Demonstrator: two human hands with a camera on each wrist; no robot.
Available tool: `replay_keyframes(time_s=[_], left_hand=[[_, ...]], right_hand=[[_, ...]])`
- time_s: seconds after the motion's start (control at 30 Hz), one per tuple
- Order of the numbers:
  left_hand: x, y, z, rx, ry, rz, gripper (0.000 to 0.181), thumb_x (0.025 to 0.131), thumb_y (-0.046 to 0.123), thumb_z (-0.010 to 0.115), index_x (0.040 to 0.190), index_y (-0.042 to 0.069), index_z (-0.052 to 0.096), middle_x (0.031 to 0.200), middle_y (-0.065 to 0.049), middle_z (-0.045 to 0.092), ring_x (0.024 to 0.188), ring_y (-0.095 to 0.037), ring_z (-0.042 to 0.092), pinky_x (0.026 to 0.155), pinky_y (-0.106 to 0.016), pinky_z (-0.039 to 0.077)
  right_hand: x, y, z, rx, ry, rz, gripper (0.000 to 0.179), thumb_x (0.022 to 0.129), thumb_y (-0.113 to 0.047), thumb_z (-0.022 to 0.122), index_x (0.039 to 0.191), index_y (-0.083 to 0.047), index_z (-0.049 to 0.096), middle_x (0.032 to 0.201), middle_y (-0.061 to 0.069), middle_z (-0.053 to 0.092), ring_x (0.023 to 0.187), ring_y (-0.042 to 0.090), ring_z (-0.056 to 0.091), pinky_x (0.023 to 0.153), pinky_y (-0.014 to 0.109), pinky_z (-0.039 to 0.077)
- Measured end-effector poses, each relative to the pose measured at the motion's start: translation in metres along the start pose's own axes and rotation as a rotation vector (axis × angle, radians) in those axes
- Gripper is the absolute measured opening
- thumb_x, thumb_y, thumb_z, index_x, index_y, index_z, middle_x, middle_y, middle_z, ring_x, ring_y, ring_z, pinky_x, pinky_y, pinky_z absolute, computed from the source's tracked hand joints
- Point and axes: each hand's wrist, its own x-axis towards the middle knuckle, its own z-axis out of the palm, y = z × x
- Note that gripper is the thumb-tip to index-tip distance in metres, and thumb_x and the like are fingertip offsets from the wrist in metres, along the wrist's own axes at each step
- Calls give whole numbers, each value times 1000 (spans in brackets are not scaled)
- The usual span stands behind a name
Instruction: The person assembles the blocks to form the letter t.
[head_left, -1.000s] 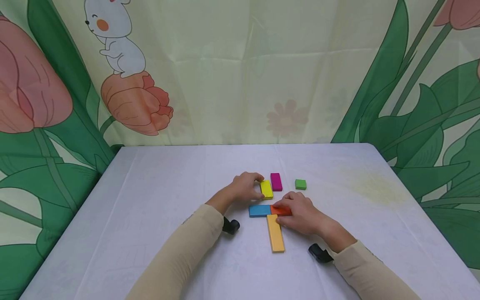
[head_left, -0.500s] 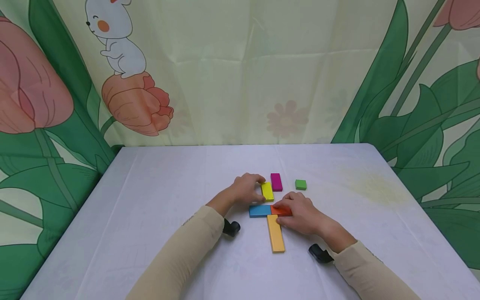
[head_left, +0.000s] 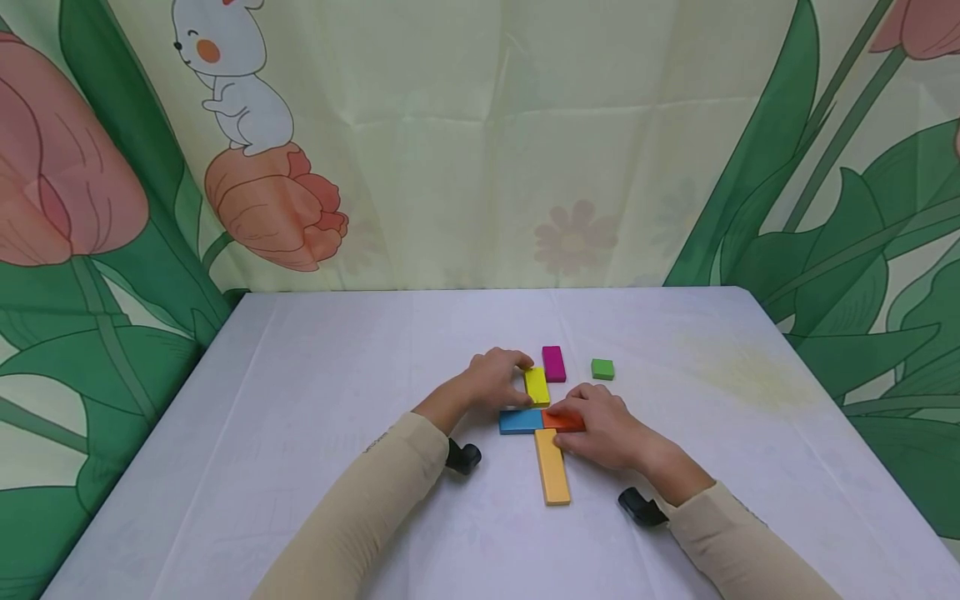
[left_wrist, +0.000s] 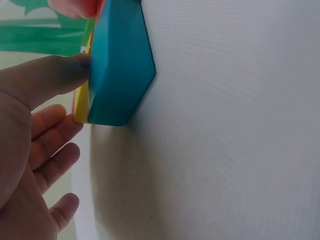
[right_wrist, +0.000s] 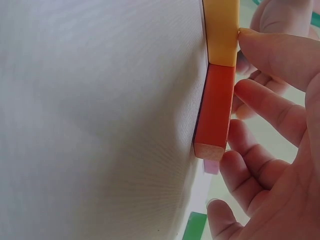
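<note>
We see the left hand (head_left: 492,375) pinching the yellow block (head_left: 537,388) end to end between thumb and fingers, while the right hand (head_left: 602,425) has its fingers spread, touching the red block (head_left: 564,423), thumb against the orange block (head_left: 552,473). Just nearer than the left thumb lies the blue block (head_left: 520,422); a slip of that thumb could knock it askew, and uneven right-hand pressure could skew the red, we judge. Right of the left fingertips sits the magenta block (head_left: 553,364); beyond the right fingers, the green block (head_left: 602,369)
</note>
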Motion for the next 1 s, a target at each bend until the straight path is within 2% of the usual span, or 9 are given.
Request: replay_keyframes(time_s=[0.17,0.43,1.0], left_hand=[[0,-1,0,11,-5,16,64,83,33,82,140,17,58,132,1,60,121,-19,49,97,-40,45],[-1,0,0,-1,-14,8,65,81,32,83,139,19,59,131,1,61,121,-19,50,96,-41,47],[-5,0,0,2,-11,15,62,84,34,81,140,20,59,131,2,61,121,-18,49,95,-40,47]], right_hand=[[-1,0,0,4,-2,10,42,85,-30,80,124,-17,71,117,4,53,114,26,45,85,43,44],[0,-1,0,11,-1,24,42,85,-29,80,124,-16,71,117,4,53,112,26,46,83,42,45],[0,0,0,-4,1,8,44,84,-30,81,124,-15,71,117,5,53,112,27,46,84,44,46]])
